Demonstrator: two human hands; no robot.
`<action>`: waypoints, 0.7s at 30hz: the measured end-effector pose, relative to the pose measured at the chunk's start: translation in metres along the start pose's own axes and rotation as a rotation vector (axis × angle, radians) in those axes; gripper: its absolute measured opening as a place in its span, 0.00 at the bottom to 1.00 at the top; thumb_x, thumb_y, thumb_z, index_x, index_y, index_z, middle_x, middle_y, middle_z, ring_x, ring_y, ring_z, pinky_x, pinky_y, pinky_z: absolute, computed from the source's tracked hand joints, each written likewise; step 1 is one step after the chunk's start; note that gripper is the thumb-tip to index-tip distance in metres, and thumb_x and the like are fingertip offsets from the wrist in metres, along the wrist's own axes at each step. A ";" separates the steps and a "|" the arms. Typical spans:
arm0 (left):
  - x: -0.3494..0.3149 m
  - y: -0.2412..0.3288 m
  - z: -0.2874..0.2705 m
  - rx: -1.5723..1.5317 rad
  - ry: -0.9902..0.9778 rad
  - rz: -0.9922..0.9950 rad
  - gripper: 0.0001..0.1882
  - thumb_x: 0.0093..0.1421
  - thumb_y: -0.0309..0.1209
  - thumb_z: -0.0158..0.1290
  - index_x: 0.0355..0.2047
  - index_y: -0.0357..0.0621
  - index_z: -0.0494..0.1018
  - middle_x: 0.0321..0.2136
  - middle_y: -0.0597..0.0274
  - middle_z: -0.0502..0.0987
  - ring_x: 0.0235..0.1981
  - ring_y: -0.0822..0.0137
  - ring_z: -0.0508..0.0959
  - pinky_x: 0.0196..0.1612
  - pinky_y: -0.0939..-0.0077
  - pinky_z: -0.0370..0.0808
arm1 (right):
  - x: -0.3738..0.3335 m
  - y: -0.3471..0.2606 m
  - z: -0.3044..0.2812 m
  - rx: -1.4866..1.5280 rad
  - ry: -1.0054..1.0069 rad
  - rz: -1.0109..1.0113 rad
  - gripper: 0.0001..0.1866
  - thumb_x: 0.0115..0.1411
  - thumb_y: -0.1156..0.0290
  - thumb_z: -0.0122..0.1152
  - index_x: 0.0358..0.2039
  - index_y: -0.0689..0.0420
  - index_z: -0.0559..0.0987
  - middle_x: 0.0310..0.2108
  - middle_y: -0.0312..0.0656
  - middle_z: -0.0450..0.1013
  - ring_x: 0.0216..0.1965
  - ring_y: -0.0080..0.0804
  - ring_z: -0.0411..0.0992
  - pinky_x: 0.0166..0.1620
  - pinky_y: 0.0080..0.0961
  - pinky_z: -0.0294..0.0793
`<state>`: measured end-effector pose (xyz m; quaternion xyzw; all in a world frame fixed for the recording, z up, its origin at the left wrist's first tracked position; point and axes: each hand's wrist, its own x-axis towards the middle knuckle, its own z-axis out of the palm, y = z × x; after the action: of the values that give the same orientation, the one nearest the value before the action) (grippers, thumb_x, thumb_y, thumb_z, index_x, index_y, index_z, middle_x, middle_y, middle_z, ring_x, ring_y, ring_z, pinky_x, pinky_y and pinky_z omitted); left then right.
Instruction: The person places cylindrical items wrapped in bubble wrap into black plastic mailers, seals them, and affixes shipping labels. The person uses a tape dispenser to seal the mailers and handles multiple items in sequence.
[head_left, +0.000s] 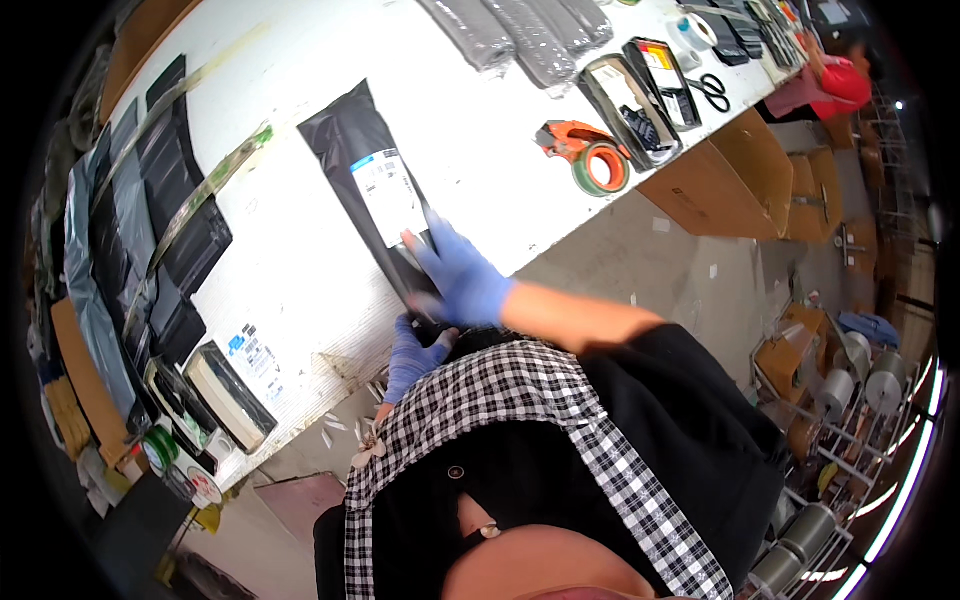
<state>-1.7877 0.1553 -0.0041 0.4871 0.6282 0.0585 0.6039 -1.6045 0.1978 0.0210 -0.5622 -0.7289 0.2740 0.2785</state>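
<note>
A long black plastic mailing bag (345, 130) lies on the white table, its near end reaching the table's front edge. On its upper face is a white label (385, 195) with a blue strip. My right hand (465, 275), in a blue-purple glove, rests over the bag's near half, its fingers spread beside and on the label's lower end; they are slightly blurred. At the near end of the bag my left hand (408, 358), gloved the same, has its fingers and thumb around the dark plastic; part of the grip is hidden.
An orange tape dispenser (590, 155), an open box of small items (630, 110) and black scissors (712, 93) lie right. Grey wrapped bundles (510, 35) lie at the back, strapped black packages (175, 170) left. A cardboard box (720, 185) stands beyond the right edge; a person in red (840, 85) is farther off.
</note>
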 end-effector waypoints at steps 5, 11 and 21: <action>-0.009 0.007 -0.004 -0.032 -0.025 0.140 0.28 0.56 0.34 0.61 0.52 0.33 0.63 0.42 0.50 0.77 0.42 0.61 0.76 0.47 0.68 0.73 | -0.085 0.041 -0.093 -0.254 0.162 -0.075 0.17 0.54 0.66 0.63 0.44 0.57 0.79 0.42 0.47 0.76 0.44 0.47 0.75 0.48 0.39 0.75; -0.018 0.016 -0.011 -0.067 -0.020 0.172 0.22 0.57 0.35 0.57 0.48 0.35 0.69 0.37 0.56 0.78 0.37 0.66 0.75 0.44 0.70 0.72 | -0.034 0.187 -0.179 -0.842 0.054 0.594 0.33 0.52 0.73 0.55 0.61 0.56 0.64 0.46 0.51 0.72 0.48 0.48 0.71 0.52 0.40 0.70; -0.043 0.033 0.018 0.348 0.613 0.390 0.46 0.48 0.39 0.66 0.60 0.29 0.55 0.48 0.43 0.68 0.46 0.56 0.71 0.51 0.66 0.70 | -0.099 0.099 -0.126 0.736 0.099 0.687 0.34 0.43 0.72 0.67 0.54 0.60 0.67 0.46 0.49 0.73 0.48 0.38 0.73 0.51 0.29 0.74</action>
<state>-1.7637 0.1336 0.0426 0.6522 0.6755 0.2074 0.2743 -1.4278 0.1341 0.0285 -0.6466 -0.3429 0.5615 0.3861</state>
